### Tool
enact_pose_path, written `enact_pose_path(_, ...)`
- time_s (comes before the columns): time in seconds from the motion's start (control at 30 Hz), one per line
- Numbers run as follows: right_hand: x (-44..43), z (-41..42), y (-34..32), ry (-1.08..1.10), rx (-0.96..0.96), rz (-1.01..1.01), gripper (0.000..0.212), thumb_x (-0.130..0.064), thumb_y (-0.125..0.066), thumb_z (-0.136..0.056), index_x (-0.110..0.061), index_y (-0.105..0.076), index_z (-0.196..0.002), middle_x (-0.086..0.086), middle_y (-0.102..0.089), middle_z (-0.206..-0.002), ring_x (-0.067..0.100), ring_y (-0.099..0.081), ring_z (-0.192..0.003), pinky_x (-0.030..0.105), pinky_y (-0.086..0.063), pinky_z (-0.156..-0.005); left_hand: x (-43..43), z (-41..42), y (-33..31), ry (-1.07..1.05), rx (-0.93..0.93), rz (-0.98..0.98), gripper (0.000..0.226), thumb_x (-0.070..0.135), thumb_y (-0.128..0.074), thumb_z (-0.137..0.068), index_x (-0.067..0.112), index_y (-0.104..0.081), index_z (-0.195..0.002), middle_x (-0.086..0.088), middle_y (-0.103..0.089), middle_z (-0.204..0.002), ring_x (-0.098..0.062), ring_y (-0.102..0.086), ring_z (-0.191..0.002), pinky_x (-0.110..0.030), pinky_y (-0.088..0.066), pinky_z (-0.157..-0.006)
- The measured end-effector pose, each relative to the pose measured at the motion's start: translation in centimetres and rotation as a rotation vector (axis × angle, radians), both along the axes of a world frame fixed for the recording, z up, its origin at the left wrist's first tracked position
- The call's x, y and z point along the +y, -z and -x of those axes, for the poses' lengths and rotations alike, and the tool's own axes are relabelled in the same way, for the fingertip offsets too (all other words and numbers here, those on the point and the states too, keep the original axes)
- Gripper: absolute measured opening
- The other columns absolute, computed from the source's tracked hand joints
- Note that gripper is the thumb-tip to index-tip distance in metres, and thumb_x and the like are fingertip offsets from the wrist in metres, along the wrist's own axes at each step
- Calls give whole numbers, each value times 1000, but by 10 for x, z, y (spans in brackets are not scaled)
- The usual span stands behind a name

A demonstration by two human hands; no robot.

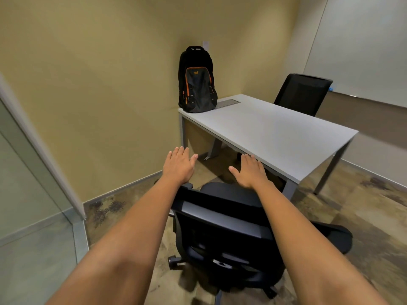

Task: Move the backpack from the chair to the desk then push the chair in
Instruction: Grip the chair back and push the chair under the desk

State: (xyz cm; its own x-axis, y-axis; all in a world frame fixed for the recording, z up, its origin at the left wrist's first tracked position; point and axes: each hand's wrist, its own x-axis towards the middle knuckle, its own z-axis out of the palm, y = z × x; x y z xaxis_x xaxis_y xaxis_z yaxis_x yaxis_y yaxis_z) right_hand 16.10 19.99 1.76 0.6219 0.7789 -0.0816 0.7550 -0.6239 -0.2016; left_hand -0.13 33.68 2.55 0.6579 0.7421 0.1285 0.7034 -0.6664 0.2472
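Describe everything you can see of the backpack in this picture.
The backpack is black with orange trim and a small orange logo on its grey front pocket. It looks like soft fabric, with a carry loop on top. It stands upright on the far left corner of the grey desk, near the wall. Neither hand touches it.

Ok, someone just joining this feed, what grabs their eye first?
Two bare forearms reach out from the bottom, the left hand and right hand open, palms down, above the black office chair. Beyond, a black backpack with orange trim stands upright on the far corner of the pale grey desk.
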Motion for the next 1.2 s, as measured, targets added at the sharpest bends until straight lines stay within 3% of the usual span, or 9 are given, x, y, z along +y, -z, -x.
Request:
enact_pose_path(0.23, -51, 13, 9, 3, 70, -13, 70, -49, -28, -100, -5, -14, -152, 12, -16, -160, 28, -9, -149, 42, -9, -120, -38, 14, 3, 7, 37, 26, 54, 38, -20, -103, 4, -39, -140, -15, -38, -148, -27, -26, -140, -43, -18, -115)
enact_pose_path(0.43, -87, 9, 4, -8, 201, -54, 68, -50, -27, -100, -6, -21, -151, 11, -26, -158, 29, -26, -145, 44, -26, -115, -75, 16, -2, -2, 105, 135, 55, 43, -16, -102, 14, -48, -135, -14, -51, -137, -31, -45, -125, -43, -37, -100)
enact_pose_path(0.57, -116, 6, 0, -28, 234, -68, 66, -51, -22, -100, -9, -22, -151, 10, -26, -158, 29, -29, -143, 45, -26, -114, -106, 11, -5, -47, 254, 158, 61, 48, -10, -100, 18, -47, -138, -14, -49, -140, -30, -45, -127, -45, -30, -104)
enact_pose_path(0.73, -158, -2, -7, -77, 163, 16, 64, -53, -13, -100, -14, -52, -132, 10, -53, -138, 29, -50, -124, 46, -36, -103, -140, 6, -6, -83, 337, 151, 59, 45, -12, -100, 17, -46, -139, -13, -44, -145, -30, -40, -132, -47, -18, -111)
enact_pose_path(0.87, -186, -17, -15, -34, 97, 86, 66, -53, -12, -99, -15, -53, -135, 11, -53, -140, 31, -49, -126, 45, -37, -103, -172, -1, -6, -87, 277, 97, 51, 34, -15, -98, 14, -58, -117, -16, -56, -131, -29, -51, -117, -45, -26, -103)
enact_pose_path(0.97, -204, -28, -17, -7, 55, 48, 62, -47, -16, -100, -11, -60, -125, 13, -57, -134, 32, -52, -121, 44, -36, -103, -195, -8, -6, -92, 219, 82, 45, 29, -16, -96, 14, -59, -102, -15, -60, -121, -29, -54, -105, -44, -29, -98)
enact_pose_path(1.1, -222, -39, -15, -12, 4, -45, 48, -33, -18, -101, -13, -61, -88, 11, -66, -107, 30, -58, -105, 45, -36, -103, -222, -17, -4, -107, 104, 47, 37, 26, -19, -94, 15, -51, -80, -14, -65, -104, -26, -47, -80, -43, -31, -91)
enact_pose_path(1.2, -232, -44, -9, 1, -67, -164, 49, -28, -21, -99, -14, -64, -81, 6, -64, -84, 26, -56, -87, 42, -33, -97, -235, -22, -3, -111, 57, 13, 36, 26, -21, -93, 18, -49, -71, -13, -66, -95, -27, -46, -75, -40, -30, -82)
